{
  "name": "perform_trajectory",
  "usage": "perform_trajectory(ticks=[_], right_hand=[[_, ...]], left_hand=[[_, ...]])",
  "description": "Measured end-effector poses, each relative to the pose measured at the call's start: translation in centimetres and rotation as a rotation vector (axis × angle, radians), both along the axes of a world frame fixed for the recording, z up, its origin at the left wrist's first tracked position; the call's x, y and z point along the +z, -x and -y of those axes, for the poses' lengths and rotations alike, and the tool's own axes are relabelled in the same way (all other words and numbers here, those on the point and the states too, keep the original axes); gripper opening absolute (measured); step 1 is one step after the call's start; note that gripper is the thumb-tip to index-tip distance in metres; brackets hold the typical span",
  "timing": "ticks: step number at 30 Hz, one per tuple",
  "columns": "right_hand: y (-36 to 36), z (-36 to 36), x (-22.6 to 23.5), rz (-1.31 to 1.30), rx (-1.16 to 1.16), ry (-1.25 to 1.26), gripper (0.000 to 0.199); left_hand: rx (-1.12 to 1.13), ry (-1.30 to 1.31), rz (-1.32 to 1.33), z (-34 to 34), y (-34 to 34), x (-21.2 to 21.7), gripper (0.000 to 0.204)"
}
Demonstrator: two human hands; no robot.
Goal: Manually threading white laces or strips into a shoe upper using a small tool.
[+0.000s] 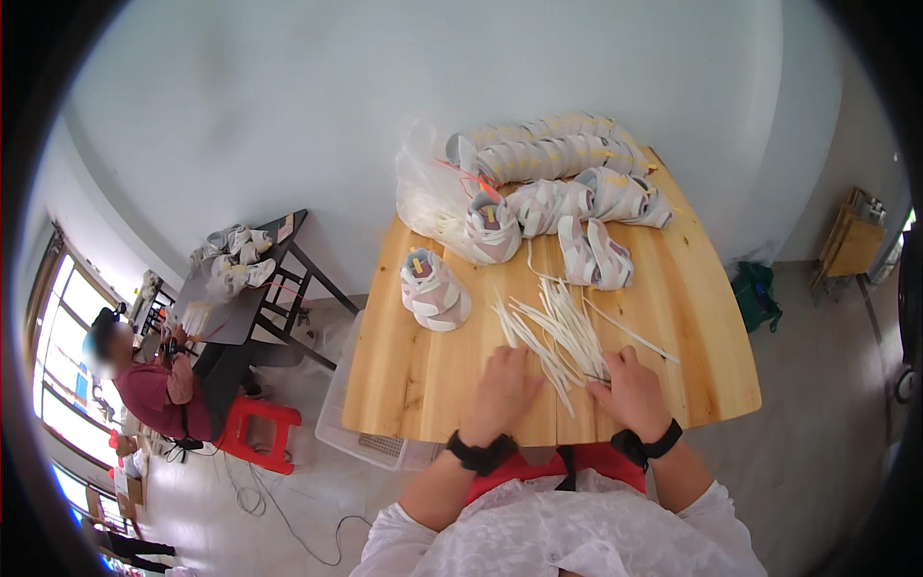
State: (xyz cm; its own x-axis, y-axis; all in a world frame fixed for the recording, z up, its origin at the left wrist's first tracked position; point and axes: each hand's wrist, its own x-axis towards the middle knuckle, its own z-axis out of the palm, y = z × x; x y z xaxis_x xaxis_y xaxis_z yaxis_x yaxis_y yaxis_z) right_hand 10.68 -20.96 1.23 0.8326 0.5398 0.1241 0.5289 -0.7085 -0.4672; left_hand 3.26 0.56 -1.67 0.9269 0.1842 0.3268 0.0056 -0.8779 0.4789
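Observation:
A loose bundle of white shoelaces (558, 327) lies fanned out on the wooden table (385, 385) in front of me. My right hand (635, 392) is closed, with thumb and fingers pinching the near ends of the laces at the bundle's right side. My left hand (502, 389) rests on the table just left of the bundle, thumb apart from the fingers, with nothing seen in it. Beyond the laces lies a pair of flattened white-and-pink shoe uppers (594, 255). One shaped upper (435, 290) stands at left, another (492, 229) farther back.
Rows of nested shoe uppers (567, 157) fill the table's far side, beside a clear plastic bag (428, 188). Below the table's left edge sits a white plastic crate (336, 423). At left, a person (163, 394) sits at a dark table (236, 317) near a red stool (260, 435).

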Motion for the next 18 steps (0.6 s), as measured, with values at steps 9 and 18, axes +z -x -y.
perform_trajectory(ticks=[9, 18], right_hand=[[-1.2, 2.3, 0.9, 0.135, -0.025, -0.246, 0.036], [-5.3, 2.0, 3.0, 0.081, -0.082, -0.340, 0.022]], left_hand=[[-0.182, 0.354, -0.039, 2.4, -0.2, 3.0, 0.046], [-0.212, 0.454, -0.125, -2.3, -0.8, 5.6, 0.027]])
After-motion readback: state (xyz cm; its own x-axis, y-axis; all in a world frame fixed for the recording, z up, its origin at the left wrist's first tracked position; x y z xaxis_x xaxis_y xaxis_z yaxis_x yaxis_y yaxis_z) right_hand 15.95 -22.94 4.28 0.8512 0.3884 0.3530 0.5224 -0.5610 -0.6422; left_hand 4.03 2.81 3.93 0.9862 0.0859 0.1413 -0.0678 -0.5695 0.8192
